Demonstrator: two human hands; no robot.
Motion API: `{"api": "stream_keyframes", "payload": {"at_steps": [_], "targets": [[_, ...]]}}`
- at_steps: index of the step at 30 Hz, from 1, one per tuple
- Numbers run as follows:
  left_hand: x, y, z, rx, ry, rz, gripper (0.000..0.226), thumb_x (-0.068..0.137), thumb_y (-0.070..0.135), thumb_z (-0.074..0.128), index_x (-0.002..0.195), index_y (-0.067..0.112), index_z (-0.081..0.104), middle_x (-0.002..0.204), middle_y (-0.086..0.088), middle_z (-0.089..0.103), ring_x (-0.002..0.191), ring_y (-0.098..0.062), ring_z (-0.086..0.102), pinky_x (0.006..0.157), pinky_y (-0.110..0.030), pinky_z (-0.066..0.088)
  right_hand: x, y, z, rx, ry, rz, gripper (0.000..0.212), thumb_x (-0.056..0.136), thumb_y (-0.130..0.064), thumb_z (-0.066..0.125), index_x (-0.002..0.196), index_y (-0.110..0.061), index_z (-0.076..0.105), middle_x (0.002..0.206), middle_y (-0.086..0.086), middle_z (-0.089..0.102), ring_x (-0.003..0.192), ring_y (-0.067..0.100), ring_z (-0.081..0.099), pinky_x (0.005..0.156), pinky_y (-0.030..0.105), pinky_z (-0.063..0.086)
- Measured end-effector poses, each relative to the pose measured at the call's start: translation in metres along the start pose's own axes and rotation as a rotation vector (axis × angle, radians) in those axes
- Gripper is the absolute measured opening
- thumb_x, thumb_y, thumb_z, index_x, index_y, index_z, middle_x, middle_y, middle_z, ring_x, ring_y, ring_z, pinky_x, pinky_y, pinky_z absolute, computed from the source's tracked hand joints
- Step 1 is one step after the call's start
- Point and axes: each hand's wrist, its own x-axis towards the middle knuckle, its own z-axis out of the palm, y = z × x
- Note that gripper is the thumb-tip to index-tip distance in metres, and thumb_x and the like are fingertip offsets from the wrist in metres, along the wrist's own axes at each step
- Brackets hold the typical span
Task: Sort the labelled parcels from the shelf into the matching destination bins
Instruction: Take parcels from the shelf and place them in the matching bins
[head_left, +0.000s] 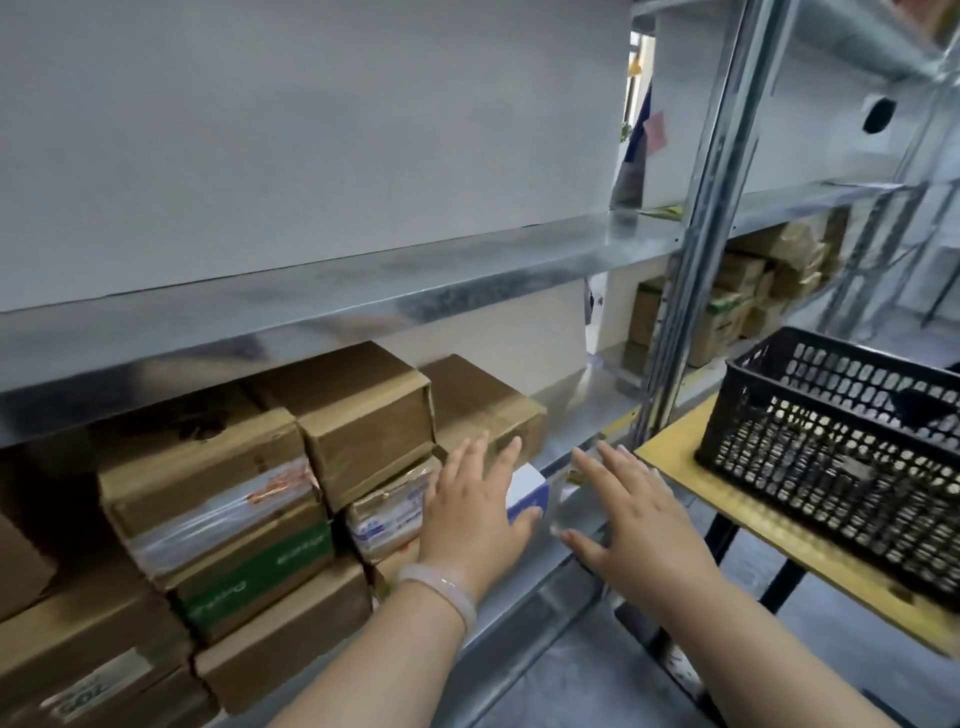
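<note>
Both hands are at the lower shelf (571, 410), right end of the parcel row.

- left hand (475, 519): fingers straight and spread, gripping nothing. Palm is over the brown cardboard parcels (363, 415). The thumb lies at the front of a small white-and-blue box (530, 491); it looks like contact, but blur leaves it uncertain. Pale bracelet (441, 584) on the wrist.
- right hand (636, 519): also flat, fingers apart, holding nothing. It hovers over the shelf's front edge just right of the box. The two thumbs are near each other, not touching.
- white-and-blue box: last item in the row, close to the front edge, against the brown parcel behind it.
- parcels: stacked two and three high, filling the left part of the shelf up to the front edge. The top ones sit close under the upper shelf lip (311, 317), so headroom is tight. One low on the left carries a label reading G02 (88, 691).
- room: bare metal runs from the box rightward to the upright post (685, 291).
- past the post: yellow tabletop (670, 465), its near corner just beside the right fingertips. Black mesh basket (831, 447) sits on it, set back from that corner, top open.
- more cartons (727, 306) in the next bay, well apart from the hands.
</note>
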Motion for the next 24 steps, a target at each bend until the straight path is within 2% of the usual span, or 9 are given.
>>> {"api": "stream_keyframes", "payload": {"at_steps": [4,10,16,19,24], "targets": [[0.046,0.000,0.020,-0.021,-0.050,0.023,0.074,0.091,0.060,0.050,0.154,0.042,0.015,0.165,0.004,0.008,0.151,-0.019,0.005,0.122,-0.043,0.007,0.047,0.018,0.011,0.034,0.008,0.026,0.084,0.089,-0.062,0.051,0.154,-0.040,0.004,0.163,-0.008,0.005,0.150,0.011,-0.002,0.121,0.032,0.003],[0.086,-0.005,0.042,0.007,-0.072,-0.016,0.071,0.091,0.056,0.051,0.153,0.043,0.017,0.166,0.003,0.007,0.151,-0.019,0.003,0.122,-0.043,0.007,0.101,0.039,0.035,0.191,-0.078,0.042,0.077,0.091,-0.061,0.049,0.154,-0.041,0.010,0.163,-0.011,0.008,0.149,0.009,0.004,0.118,0.030,0.009],[0.106,-0.020,0.053,0.045,-0.019,-0.219,0.070,0.091,0.058,0.049,0.153,0.043,0.019,0.165,0.004,0.013,0.151,-0.021,0.009,0.120,-0.044,0.013,0.185,0.048,0.054,0.406,-0.166,-0.012,0.068,0.093,-0.053,0.053,0.152,-0.034,0.024,0.158,-0.006,0.026,0.146,0.013,0.019,0.117,0.034,0.022],[0.114,-0.017,0.054,0.047,0.012,-0.379,0.069,0.091,0.059,0.048,0.152,0.044,0.019,0.164,0.004,0.018,0.150,-0.025,0.014,0.119,-0.046,0.017,0.218,0.051,0.065,0.535,-0.270,-0.037,0.069,0.091,-0.049,0.059,0.151,-0.028,0.030,0.153,0.000,0.037,0.140,0.017,0.033,0.113,0.033,0.028],[0.120,-0.010,0.055,0.065,0.053,-0.582,0.069,0.092,0.059,0.048,0.152,0.045,0.018,0.163,0.005,0.018,0.149,-0.026,0.015,0.121,-0.044,0.017,0.267,0.056,0.088,0.741,-0.496,0.012,0.074,0.088,-0.050,0.064,0.151,-0.032,0.030,0.148,0.005,0.045,0.131,0.024,0.048,0.108,0.038,0.041]]}}
